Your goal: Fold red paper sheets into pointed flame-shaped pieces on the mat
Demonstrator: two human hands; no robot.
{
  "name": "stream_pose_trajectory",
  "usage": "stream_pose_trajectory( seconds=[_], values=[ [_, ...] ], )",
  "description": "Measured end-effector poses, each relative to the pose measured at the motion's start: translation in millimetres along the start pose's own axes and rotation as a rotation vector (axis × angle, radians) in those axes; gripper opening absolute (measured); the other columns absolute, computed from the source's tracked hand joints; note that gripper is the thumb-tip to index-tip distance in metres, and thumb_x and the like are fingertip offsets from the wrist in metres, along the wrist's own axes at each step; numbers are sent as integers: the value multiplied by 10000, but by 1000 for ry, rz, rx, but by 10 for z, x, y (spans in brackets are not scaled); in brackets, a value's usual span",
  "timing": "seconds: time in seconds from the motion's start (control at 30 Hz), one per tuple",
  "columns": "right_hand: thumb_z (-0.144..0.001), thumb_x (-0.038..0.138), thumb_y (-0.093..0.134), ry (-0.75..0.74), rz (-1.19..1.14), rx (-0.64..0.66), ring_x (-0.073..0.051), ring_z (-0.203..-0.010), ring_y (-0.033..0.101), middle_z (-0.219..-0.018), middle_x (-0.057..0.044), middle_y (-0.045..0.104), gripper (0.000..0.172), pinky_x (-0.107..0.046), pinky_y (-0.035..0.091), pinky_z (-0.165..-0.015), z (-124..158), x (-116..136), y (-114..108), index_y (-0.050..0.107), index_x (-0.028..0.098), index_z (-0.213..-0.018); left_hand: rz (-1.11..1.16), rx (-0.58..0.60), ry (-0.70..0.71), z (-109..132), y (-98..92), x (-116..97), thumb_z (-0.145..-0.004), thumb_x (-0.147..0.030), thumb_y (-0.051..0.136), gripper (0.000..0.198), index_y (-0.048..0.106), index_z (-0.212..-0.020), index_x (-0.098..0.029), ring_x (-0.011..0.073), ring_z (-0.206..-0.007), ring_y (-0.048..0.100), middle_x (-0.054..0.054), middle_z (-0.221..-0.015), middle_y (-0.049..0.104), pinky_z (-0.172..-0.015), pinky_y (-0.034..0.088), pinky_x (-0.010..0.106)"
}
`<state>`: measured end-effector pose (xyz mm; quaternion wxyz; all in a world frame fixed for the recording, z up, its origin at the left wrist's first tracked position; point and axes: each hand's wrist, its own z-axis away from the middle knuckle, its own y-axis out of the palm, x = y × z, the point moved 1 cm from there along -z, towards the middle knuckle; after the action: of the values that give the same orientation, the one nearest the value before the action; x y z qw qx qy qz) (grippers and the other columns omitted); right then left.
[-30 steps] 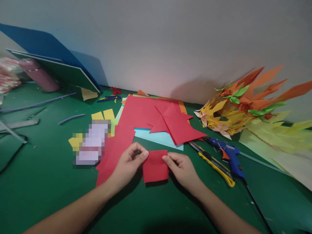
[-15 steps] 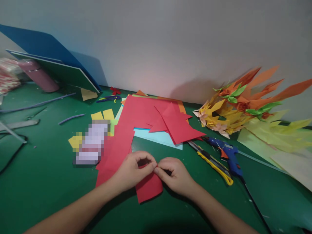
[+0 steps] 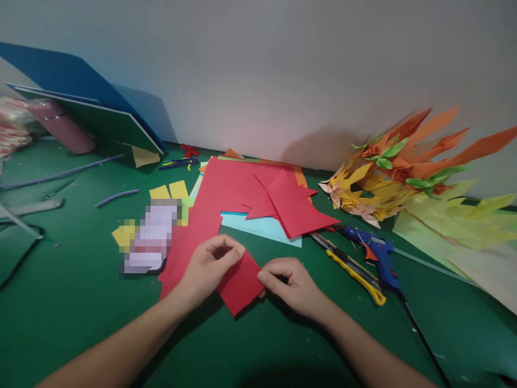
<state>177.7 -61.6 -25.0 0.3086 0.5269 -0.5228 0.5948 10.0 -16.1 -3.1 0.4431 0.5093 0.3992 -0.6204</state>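
Observation:
A small red paper square (image 3: 240, 284) lies turned like a diamond on the green table (image 3: 81, 323), just in front of me. My left hand (image 3: 208, 268) pinches its upper left edge with curled fingers. My right hand (image 3: 291, 284) is closed on its right corner, thumb and forefinger pressed together. Behind the hands lies a stack of red paper sheets (image 3: 238, 188) over light blue paper (image 3: 262, 226), with cut red triangles (image 3: 294, 207) on top.
A yellow utility knife (image 3: 355, 272) and a blue glue gun (image 3: 377, 253) with its black cord lie right of my hands. Orange, yellow and green paper flowers (image 3: 404, 172) pile up at the far right. Blue and green boards (image 3: 89, 113) lean on the wall at left. Yellow scraps (image 3: 169, 191) lie mid-left.
The red square has been turned from lying straight to a diamond position. Both hands closed in on its top, then spread again to its left edge and right corner.

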Motion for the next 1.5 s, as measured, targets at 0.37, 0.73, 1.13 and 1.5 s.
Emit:
stream_pose_trajectory(
  seconds=[0.37,0.73,1.13,1.5],
  values=[
    [-912,352,502,-84,114,-289,-140,-535,585,-595,-17,647,304,-256,455,-542,40,-53,-41,653,203,-694,201,-187,-74,-94,-206,-89,-613,-438,765,347,530,-657,-186,75,-477,434,-60,-587,520,-441,332,181],
    [-853,467,624,-429,369,-285,-210,-916,629,-986,-69,676,309,-354,508,-793,52,-19,29,613,252,-1074,40,-80,60,-59,-90,64,-690,-354,675,289,467,-838,-218,85,-548,415,-80,-662,455,-520,351,195],
    [-857,392,642,-254,116,-244,-187,-898,654,-954,-64,695,200,-310,534,-787,26,-60,22,658,236,-982,-26,1,55,-14,-71,22,-803,-537,565,337,554,-843,-202,142,-704,504,-16,-791,534,-649,419,256],
    [-850,363,563,54,-50,-487,-163,-576,651,-627,-23,697,234,-270,533,-587,41,-70,-40,617,206,-685,-242,31,408,-17,-99,216,-745,-514,683,621,393,-1226,-249,197,-892,538,37,-993,516,-813,481,355]
  ],
)
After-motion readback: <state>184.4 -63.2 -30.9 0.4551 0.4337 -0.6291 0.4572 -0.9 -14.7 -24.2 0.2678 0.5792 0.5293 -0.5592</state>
